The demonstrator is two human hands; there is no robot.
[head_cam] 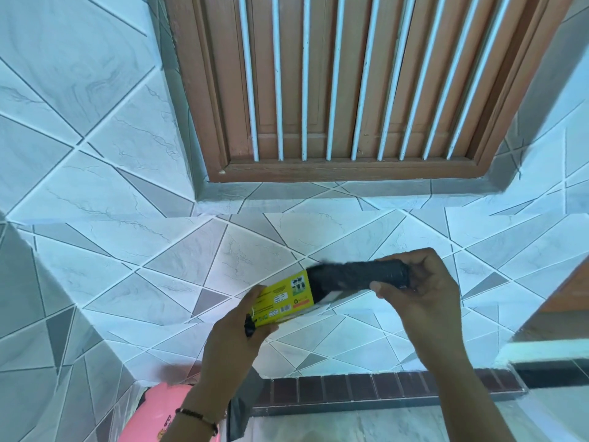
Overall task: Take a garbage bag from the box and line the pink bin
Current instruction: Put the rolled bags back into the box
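My left hand (237,333) grips a yellow box (282,299) by its lower end, held up in front of the tiled wall. A black roll of garbage bags (353,275) sticks out of the box's upper right end. My right hand (417,288) is closed around the far end of that roll. The pink bin (153,413) shows at the bottom left, below my left forearm, partly hidden by it.
A brown wooden window with white bars (350,90) fills the wall above. A dark brick ledge (366,390) runs along the bottom right. A wooden frame edge (561,298) stands at the right. Something dark hangs beside the bin (237,413).
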